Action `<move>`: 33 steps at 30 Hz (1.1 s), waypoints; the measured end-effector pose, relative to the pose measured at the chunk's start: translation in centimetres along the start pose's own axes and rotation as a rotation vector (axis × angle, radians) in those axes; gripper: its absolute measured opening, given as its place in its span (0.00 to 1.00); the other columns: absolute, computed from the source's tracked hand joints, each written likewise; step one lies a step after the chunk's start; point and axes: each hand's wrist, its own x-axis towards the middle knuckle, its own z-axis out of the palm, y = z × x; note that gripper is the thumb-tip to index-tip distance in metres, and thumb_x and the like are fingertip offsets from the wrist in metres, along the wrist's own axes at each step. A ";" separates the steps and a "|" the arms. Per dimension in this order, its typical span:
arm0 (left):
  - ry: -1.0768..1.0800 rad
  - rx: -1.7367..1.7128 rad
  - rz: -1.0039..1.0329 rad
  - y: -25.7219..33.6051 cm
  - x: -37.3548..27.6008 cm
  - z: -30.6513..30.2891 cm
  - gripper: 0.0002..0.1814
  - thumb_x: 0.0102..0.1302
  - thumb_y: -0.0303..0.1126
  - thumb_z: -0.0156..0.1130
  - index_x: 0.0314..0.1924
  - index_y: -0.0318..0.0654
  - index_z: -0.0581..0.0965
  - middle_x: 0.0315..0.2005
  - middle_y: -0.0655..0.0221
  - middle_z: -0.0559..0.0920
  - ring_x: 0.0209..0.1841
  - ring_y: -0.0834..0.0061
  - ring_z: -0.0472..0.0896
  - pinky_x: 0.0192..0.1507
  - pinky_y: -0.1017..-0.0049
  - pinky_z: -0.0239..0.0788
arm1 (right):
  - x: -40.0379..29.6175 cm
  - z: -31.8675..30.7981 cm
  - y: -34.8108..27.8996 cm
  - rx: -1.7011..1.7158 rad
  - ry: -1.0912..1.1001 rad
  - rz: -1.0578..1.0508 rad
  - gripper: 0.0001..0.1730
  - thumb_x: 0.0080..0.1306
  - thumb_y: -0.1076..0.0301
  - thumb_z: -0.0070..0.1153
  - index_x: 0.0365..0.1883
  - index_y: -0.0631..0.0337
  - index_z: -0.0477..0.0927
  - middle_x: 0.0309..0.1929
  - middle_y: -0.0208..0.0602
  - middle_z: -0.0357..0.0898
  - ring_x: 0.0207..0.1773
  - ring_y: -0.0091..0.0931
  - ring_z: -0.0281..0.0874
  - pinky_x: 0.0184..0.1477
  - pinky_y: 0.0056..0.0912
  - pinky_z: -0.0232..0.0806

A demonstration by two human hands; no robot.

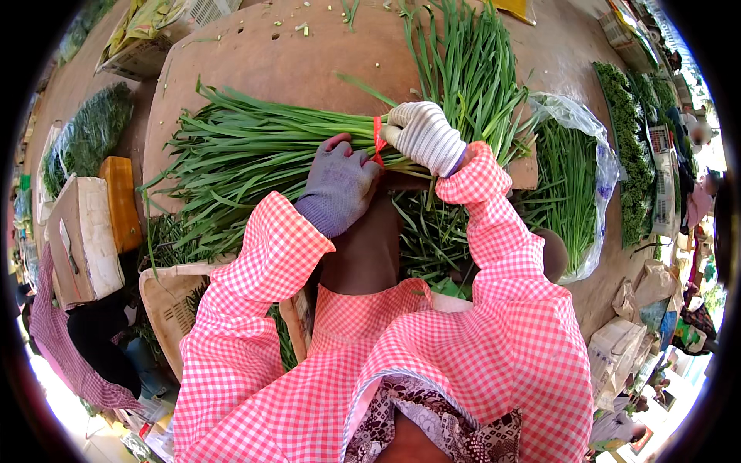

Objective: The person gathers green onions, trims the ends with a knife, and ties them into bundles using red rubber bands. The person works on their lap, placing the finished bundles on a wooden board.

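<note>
A thick bundle of garlic chives (260, 133) lies sideways across the brown board (278, 58), its leaves fanned to the left. Around its stems, close to the cut ends, runs a red band (378, 139). My left hand (341, 185), in a purple-grey glove, grips the bundle's near side just left of the band. My right hand (425, 139), in a white ribbed knit glove, closes on the stem end against the band's right side. Its fingertips are partly hidden, so whether they pinch the band cannot be told. Loose garlic chives (480, 75) lie beyond my right hand.
More chives (564, 185) sit in a clear plastic bag (605, 168) on the right. Below the board's left side is a pale plastic crate (159, 318). Farther left are a white box (98, 231) with a knife (68, 246) and a person in a checked top (52, 335).
</note>
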 end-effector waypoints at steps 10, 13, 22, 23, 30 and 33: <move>0.045 -1.090 -0.529 -1.3 1.5 -1.7 0.10 0.66 0.32 0.55 0.37 0.35 0.81 0.23 0.63 0.78 0.23 0.73 0.72 0.31 0.78 0.65 | -3.5 0.1 -3.5 -0.152 0.066 -0.112 0.07 0.53 0.68 0.55 0.19 0.60 0.74 0.19 0.43 0.71 0.24 0.41 0.72 0.27 0.43 0.65; 0.124 -0.472 -0.206 -1.7 2.6 -0.3 0.11 0.67 0.34 0.54 0.42 0.36 0.79 0.24 0.63 0.79 0.24 0.72 0.77 0.31 0.79 0.66 | -4.0 2.4 -5.0 -0.059 0.096 -0.064 0.06 0.50 0.68 0.57 0.21 0.59 0.74 0.21 0.42 0.72 0.26 0.42 0.73 0.28 0.43 0.66; 0.158 -0.234 -0.022 -0.5 0.3 0.3 0.45 0.48 0.28 0.64 0.68 0.44 0.58 0.45 0.63 0.75 0.52 0.54 0.70 0.59 0.58 0.57 | -5.2 2.9 -5.3 0.499 0.292 0.175 0.07 0.56 0.69 0.57 0.25 0.64 0.78 0.22 0.45 0.74 0.27 0.43 0.75 0.31 0.41 0.68; 0.195 -0.215 0.013 -0.3 0.1 0.2 0.45 0.47 0.28 0.64 0.68 0.45 0.58 0.45 0.63 0.75 0.51 0.54 0.70 0.59 0.58 0.57 | -5.2 2.9 -5.4 0.553 0.289 0.209 0.07 0.56 0.69 0.57 0.24 0.64 0.78 0.22 0.45 0.75 0.27 0.43 0.75 0.31 0.40 0.68; 0.210 -0.089 0.086 -1.1 1.4 1.3 0.34 0.47 0.27 0.62 0.60 0.49 0.71 0.36 0.65 0.74 0.43 0.59 0.72 0.49 0.61 0.62 | -5.5 1.0 -5.1 0.330 0.243 0.109 0.07 0.55 0.68 0.57 0.26 0.63 0.80 0.24 0.47 0.77 0.28 0.42 0.77 0.32 0.40 0.69; 0.248 -0.117 0.089 -1.0 1.6 1.2 0.28 0.49 0.27 0.60 0.54 0.50 0.76 0.32 0.66 0.74 0.40 0.60 0.73 0.45 0.63 0.63 | -6.7 -1.9 -3.9 0.315 0.241 0.196 0.08 0.56 0.68 0.57 0.31 0.61 0.83 0.26 0.45 0.80 0.30 0.40 0.80 0.34 0.38 0.72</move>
